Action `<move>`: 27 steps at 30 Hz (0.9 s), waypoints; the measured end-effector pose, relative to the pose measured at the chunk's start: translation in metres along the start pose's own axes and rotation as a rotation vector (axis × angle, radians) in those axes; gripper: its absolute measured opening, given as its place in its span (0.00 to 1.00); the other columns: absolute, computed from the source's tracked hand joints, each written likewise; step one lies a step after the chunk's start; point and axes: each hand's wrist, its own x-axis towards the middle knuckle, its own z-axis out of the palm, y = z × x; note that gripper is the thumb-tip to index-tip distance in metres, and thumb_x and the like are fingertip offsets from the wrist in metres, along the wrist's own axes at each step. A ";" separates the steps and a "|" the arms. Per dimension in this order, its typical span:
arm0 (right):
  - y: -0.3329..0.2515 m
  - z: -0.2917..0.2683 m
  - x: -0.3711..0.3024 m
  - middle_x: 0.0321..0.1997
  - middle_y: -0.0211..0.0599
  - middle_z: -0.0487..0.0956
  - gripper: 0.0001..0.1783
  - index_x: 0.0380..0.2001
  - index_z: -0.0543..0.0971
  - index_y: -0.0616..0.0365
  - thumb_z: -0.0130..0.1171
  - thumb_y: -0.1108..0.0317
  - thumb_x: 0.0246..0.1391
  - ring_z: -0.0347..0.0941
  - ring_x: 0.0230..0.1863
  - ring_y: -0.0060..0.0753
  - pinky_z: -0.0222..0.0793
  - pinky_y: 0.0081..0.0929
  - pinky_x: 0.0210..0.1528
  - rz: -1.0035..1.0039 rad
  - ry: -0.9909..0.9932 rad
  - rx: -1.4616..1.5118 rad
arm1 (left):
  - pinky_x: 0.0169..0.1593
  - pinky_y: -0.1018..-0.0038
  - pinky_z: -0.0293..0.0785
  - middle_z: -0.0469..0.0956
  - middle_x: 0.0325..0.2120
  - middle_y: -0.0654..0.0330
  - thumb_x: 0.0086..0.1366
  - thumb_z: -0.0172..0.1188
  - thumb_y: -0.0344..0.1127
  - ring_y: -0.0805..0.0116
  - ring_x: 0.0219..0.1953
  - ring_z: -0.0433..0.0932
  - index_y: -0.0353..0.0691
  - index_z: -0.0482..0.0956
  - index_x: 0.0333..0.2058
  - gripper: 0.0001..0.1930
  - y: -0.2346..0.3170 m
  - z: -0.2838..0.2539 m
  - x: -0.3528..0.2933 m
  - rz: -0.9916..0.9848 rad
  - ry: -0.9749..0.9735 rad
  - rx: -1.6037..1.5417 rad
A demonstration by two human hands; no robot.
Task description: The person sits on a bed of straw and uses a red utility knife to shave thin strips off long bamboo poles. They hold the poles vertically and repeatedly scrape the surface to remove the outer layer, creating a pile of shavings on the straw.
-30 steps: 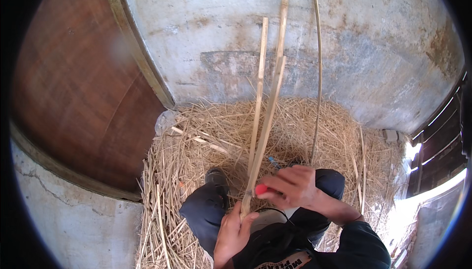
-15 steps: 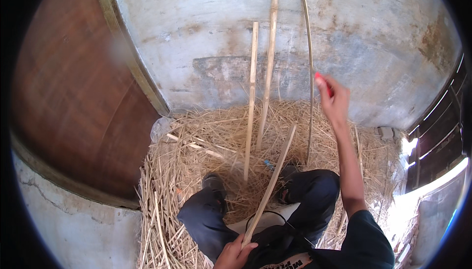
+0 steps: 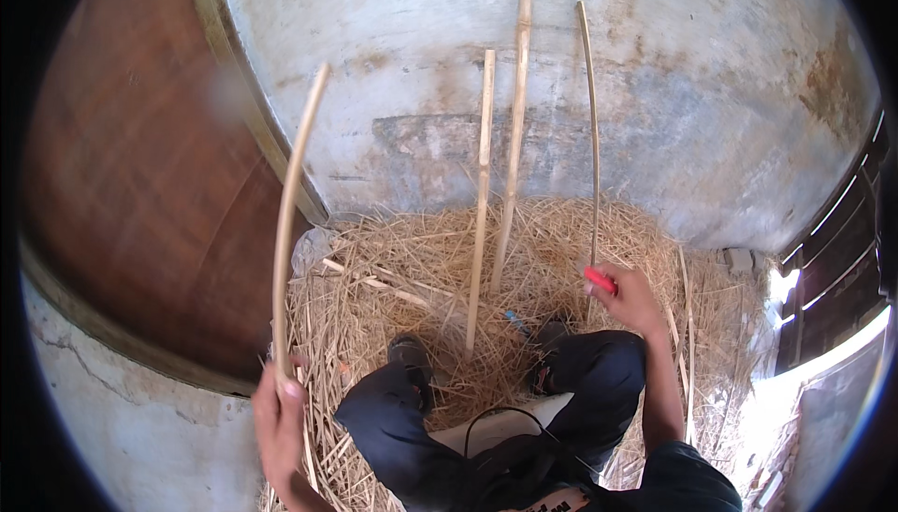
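pale strip [image 3: 284, 231] in my left hand [image 3: 280, 414], red handle [image 3: 600, 280] in my right hand [image 3: 633, 303]

my left fingers curl closed round the strip's lower end, its length bowing upward beside the brown panel [image 3: 140, 166]; two pale sticks [image 3: 483, 166] rise from the straw [image 3: 552, 227]; then a thin stick [image 3: 591, 110], and my right fingers wrapped about the handle, whether touching that stick i can't tell.

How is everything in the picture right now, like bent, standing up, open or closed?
Left hand: closed around the held strip
Held strip: upright, looks curved
Right hand: closed around the red tool
Red tool: held; blade, if any, unclear
Two pale strips: standing, apart
Thin strip: standing
Straw: loose, scattered
Wall: stained
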 end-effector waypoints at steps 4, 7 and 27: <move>-0.005 0.024 -0.027 0.36 0.50 0.86 0.22 0.52 0.86 0.51 0.70 0.49 0.62 0.84 0.39 0.58 0.78 0.47 0.44 -0.029 -0.104 -0.022 | 0.24 0.80 0.57 0.63 0.21 0.72 0.79 0.50 0.64 0.82 0.19 0.61 0.30 0.78 0.63 0.38 0.034 0.004 0.076 0.257 -0.128 -0.125; -0.001 0.032 -0.027 0.35 0.50 0.86 0.20 0.49 0.86 0.52 0.71 0.51 0.62 0.83 0.38 0.59 0.77 0.48 0.43 -0.080 -0.157 -0.060 | 0.26 0.80 0.62 0.64 0.22 0.69 0.80 0.48 0.64 0.80 0.20 0.63 0.30 0.73 0.67 0.39 0.056 0.025 0.119 0.324 -0.187 -0.293; 0.006 0.030 -0.026 0.35 0.53 0.85 0.20 0.49 0.86 0.55 0.71 0.53 0.63 0.83 0.38 0.61 0.76 0.47 0.43 0.016 -0.079 0.076 | 0.23 0.78 0.51 0.55 0.20 0.70 0.83 0.36 0.66 0.78 0.19 0.50 0.45 0.72 0.52 0.30 0.101 0.063 0.173 0.503 -0.080 -0.991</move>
